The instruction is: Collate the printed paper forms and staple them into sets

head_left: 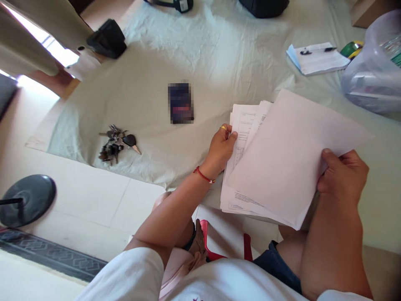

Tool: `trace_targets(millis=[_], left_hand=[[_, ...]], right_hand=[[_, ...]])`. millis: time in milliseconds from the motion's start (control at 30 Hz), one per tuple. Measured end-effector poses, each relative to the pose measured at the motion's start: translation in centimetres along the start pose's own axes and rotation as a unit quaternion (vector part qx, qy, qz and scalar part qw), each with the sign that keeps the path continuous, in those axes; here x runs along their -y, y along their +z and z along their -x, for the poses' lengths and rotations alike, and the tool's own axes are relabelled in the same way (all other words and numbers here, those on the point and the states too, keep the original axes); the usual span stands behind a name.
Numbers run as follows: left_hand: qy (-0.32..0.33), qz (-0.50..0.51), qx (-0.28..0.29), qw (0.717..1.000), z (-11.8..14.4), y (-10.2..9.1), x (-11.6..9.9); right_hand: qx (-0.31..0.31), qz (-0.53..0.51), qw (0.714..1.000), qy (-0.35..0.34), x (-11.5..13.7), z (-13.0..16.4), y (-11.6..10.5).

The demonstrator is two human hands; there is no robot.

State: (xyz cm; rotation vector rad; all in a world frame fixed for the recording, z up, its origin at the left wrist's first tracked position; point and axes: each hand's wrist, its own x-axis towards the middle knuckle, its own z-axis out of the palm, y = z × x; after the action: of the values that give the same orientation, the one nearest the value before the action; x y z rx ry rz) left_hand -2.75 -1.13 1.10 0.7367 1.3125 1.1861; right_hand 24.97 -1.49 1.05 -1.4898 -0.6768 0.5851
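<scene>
right hand point(343, 173): gripping the top sheet's near right corner
left hand point(222, 146): pinching the paper stack point(278, 159) at its left edge, long axis running away from the body
keys point(117, 143): farther left on the sheet point(156, 67)

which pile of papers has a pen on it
The small pile of papers at the far right of the sheet, with a black pen across its top. The stack of papers held in both hands has none.
</scene>
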Motion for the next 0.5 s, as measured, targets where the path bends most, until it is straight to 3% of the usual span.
trace_targets(millis=[233,500], left_hand=[[-0.024,-0.024,-0.008,0.999,0.3,0.2,-0.7],[-0.016,0.001,-0.014,1.000,0.5,0.3,-0.8]], right_hand=[[0.028,-0.101,0.990,0.094,1.0,-0.1,-0.6],[0.028,-0.101,0.981,0.161,1.7,-0.2,-0.6]])
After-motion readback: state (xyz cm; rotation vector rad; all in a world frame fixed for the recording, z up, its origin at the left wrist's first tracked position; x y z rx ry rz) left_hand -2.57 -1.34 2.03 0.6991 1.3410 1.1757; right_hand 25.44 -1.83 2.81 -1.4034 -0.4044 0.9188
